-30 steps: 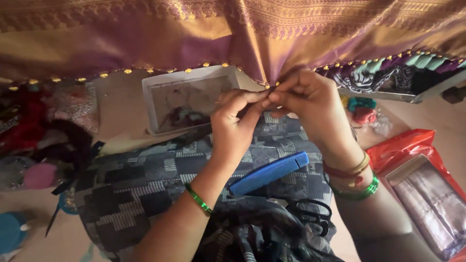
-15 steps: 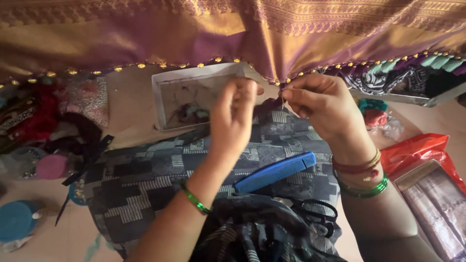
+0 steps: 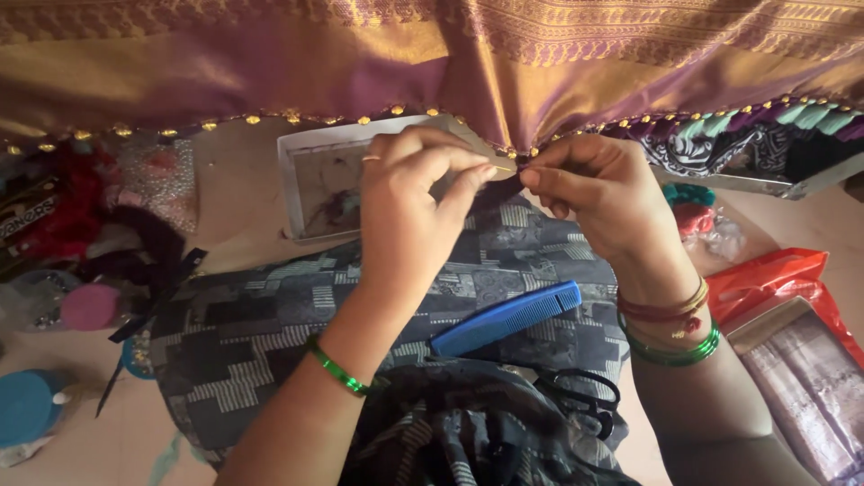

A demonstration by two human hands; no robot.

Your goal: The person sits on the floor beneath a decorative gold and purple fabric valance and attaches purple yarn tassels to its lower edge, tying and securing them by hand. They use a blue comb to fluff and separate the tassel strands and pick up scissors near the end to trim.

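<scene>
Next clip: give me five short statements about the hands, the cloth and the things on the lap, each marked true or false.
1. Both hands pinch the beaded edge of the purple and gold cloth. True: the left hand and right hand meet at the hem.
2. A blue comb lies on the patterned grey cushion. True.
3. The black scissors are in the right hand. False: they lie on the lap, apart from both hands.
4. The left wrist is bare. False: it wears a green bangle.
5. The white tray rests on top of the comb. False: it sits further off, behind the hands.
</scene>
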